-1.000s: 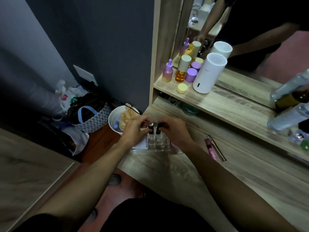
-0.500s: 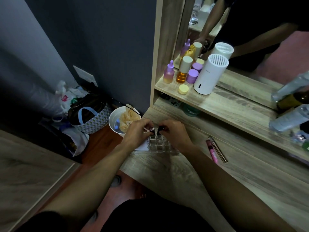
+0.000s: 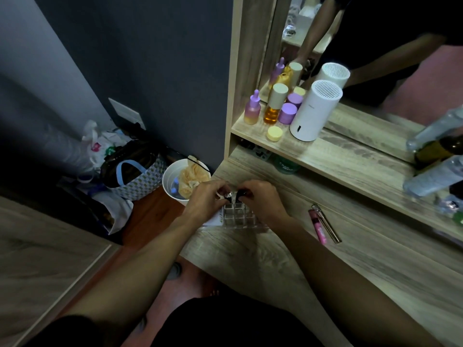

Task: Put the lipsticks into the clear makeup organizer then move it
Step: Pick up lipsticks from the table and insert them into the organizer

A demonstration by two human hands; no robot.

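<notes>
Two dark lipsticks are pinched above the far row of the clear makeup organizer [image 3: 238, 217], one [image 3: 228, 195] by the fingertips of the left hand [image 3: 205, 200], the other [image 3: 242, 194] by those of the right hand [image 3: 263, 200]. Both sets of fingers are curled tightly around the small tubes. The organizer is set near the left edge of the wooden dressing table [image 3: 325, 271], its gridded cells apparently unfilled, though the dim view makes this uncertain. A pink tube [image 3: 317, 227] and a metallic one [image 3: 328, 225] are laid side by side well to the right.
</notes>
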